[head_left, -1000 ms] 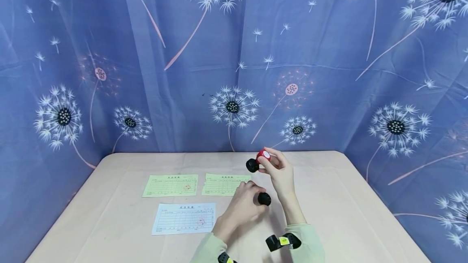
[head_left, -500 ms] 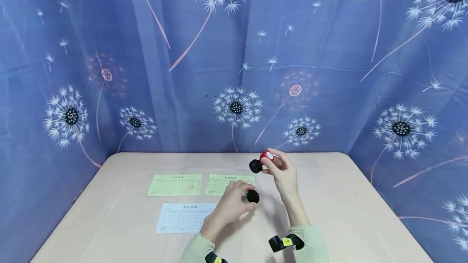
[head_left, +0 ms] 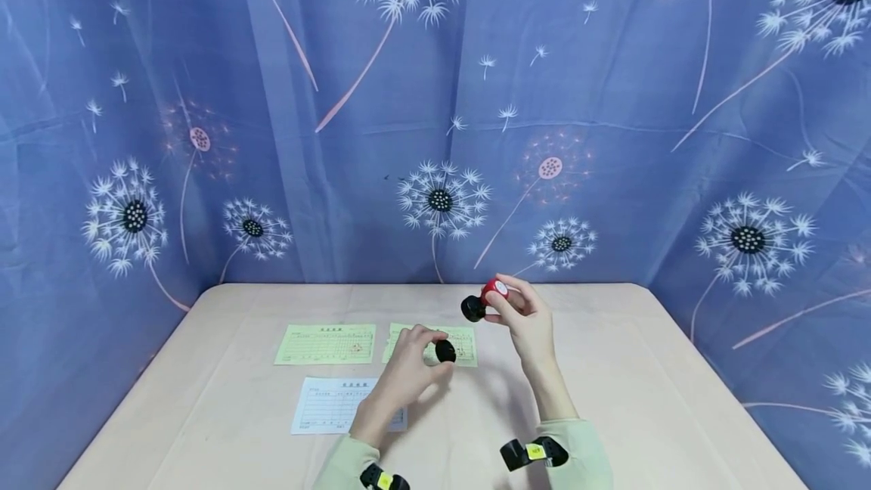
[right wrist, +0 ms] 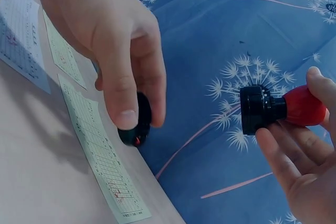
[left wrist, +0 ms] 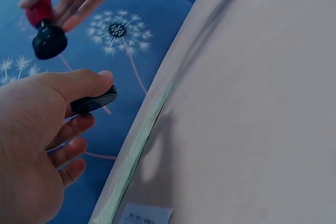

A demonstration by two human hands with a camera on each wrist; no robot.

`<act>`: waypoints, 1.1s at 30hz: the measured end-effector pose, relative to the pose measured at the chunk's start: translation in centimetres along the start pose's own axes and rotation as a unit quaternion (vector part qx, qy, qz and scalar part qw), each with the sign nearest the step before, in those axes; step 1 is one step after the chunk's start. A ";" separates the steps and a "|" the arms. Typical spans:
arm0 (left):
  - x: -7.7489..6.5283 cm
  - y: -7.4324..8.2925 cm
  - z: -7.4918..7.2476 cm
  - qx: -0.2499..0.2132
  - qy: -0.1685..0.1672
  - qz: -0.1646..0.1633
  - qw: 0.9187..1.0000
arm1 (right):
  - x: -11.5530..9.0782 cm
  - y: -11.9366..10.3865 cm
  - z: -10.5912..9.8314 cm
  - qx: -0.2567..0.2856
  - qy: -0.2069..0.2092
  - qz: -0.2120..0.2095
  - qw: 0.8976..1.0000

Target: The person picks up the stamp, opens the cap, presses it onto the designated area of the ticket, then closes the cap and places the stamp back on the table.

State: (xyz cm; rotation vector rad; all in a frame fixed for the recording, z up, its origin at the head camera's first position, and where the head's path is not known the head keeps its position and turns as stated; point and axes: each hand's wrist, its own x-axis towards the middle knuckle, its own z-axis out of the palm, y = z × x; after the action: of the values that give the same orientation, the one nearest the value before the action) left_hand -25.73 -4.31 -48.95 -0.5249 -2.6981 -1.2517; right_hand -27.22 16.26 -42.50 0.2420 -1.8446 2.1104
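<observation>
My right hand [head_left: 527, 327] holds a rubber stamp [head_left: 494, 290] by its red handle above the far part of the table. The stamp's black round head [right wrist: 254, 110] points toward the left in the head view. Lower and to the left, my left hand [head_left: 403, 369] pinches a black round stamp cap [head_left: 445, 351] between thumb and fingers, apart from the stamp. A bit of red shows on the cap in the right wrist view. Behind the cap lies a green slip [head_left: 466, 338] with red marks, partly hidden by my left hand.
A second green slip [head_left: 320, 344] with a red mark lies to the left on the pale tablecloth [head_left: 204, 399]. A bluish-white slip [head_left: 323, 403] is nearer, partly covered by my left forearm. A blue dandelion-print curtain [head_left: 354, 134] encloses the table's back and sides.
My left hand has moved left with the cap, away from the stamp, uncovering the right green slip's red marks and covering part of the bluish-white slip. The right hand stays almost still.
</observation>
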 end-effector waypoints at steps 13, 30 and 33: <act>0.0 0.6 -1.6 -0.040 0.019 -0.014 0.999 | -0.2 -0.3 0.0 -0.003 -0.001 0.000 1.000; 0.3 0.8 -2.2 -0.036 0.037 -0.014 0.999 | -0.5 -0.8 0.6 -0.007 -0.031 -0.007 0.999; 0.3 0.9 -2.2 -0.031 0.045 -0.006 0.998 | -0.6 -0.8 0.8 -0.009 -0.037 -0.007 0.999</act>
State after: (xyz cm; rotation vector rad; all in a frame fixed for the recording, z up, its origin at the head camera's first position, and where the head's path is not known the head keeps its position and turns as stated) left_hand -25.77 -5.35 -46.83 -0.4491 -2.5999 -1.3315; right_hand -26.48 15.52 -41.88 0.3306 -1.8965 2.1020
